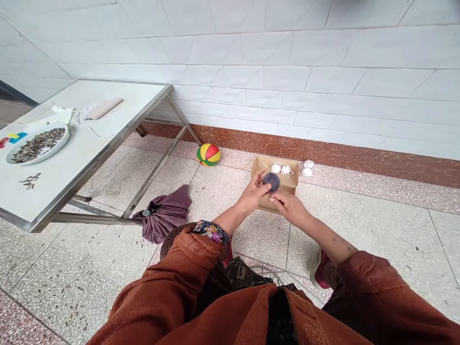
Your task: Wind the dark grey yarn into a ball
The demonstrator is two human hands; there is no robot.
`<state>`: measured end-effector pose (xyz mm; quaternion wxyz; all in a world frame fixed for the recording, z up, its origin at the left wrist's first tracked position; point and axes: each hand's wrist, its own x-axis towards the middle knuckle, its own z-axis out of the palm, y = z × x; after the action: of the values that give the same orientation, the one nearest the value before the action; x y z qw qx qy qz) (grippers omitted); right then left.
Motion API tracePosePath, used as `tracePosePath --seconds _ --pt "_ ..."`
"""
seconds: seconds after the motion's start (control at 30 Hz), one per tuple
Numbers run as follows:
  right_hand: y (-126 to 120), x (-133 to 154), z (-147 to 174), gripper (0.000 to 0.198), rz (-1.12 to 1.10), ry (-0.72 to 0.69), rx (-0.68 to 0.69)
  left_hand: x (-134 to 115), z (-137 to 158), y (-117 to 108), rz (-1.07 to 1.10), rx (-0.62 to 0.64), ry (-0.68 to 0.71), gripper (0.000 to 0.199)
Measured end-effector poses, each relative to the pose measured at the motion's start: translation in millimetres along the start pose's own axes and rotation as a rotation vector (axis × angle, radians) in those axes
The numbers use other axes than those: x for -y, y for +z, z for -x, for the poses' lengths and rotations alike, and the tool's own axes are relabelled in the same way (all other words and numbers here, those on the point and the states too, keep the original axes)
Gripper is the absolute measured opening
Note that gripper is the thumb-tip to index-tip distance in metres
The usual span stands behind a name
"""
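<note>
A dark grey-purple ball of yarn [271,181] is held up in front of me, over a cardboard box [292,184] on the floor. My left hand [253,194] is closed around its left side, with the thumb across its lower front. Just below the ball, my right hand [289,205] pinches at its underside, seemingly on the yarn strand, which is too fine to make out clearly. Inside the box lie two white yarn balls [281,168] with loose strands. Two more white balls [306,168] sit on the floor right of the box.
To the left stands a metal-framed table [108,143] bearing a plate of sunflower seeds [39,146] and a folded pinkish item [105,108]. A colourful ball [209,155] rests near its leg. Gathered purple cloth [167,215] lies on the floor. The tiled wall [323,96] runs behind.
</note>
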<state>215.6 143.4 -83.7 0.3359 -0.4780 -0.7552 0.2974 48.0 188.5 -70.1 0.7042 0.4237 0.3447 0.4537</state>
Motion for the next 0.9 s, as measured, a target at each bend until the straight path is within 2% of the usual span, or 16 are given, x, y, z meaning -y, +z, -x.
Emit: tracePosePath --seconds 0.1,0.23,0.37,0.47,0.53,0.6,0.7,0.8,0.9 --pt "-10 11 -1 0.021 -0.008 -0.096 0.002 2 -1 -3 -0.212 -0.049 0.007 0.071" --pt "-29 16 -8 0.019 -0.023 -0.121 -0.150 3 0 -5 -0.338 -0.025 0.037 0.074" --pt "-38 7 -16 0.020 0.017 -0.049 -0.300 3 3 -4 -0.320 0.124 0.029 0.078" --pt "-35 -2 -17 0.021 0.010 0.023 -0.352 1 8 -1 -0.225 0.259 0.011 0.077" --pt "-30 -7 -16 0.024 -0.018 0.073 -0.340 -2 11 2 -0.111 0.303 -0.002 0.070" --pt "-22 -10 -14 0.024 -0.048 0.122 -0.290 -5 13 4 0.000 0.294 -0.022 0.062" --pt "-9 -15 -11 0.021 -0.057 0.154 -0.193 -8 12 5 0.101 0.225 -0.050 0.058" --pt "-1 -17 -8 0.021 -0.034 0.114 -0.120 -8 8 2 0.155 0.124 -0.055 0.054" --pt "-1 -15 -6 0.022 -0.011 0.066 -0.060 -6 3 -3 0.118 0.036 -0.044 0.049"
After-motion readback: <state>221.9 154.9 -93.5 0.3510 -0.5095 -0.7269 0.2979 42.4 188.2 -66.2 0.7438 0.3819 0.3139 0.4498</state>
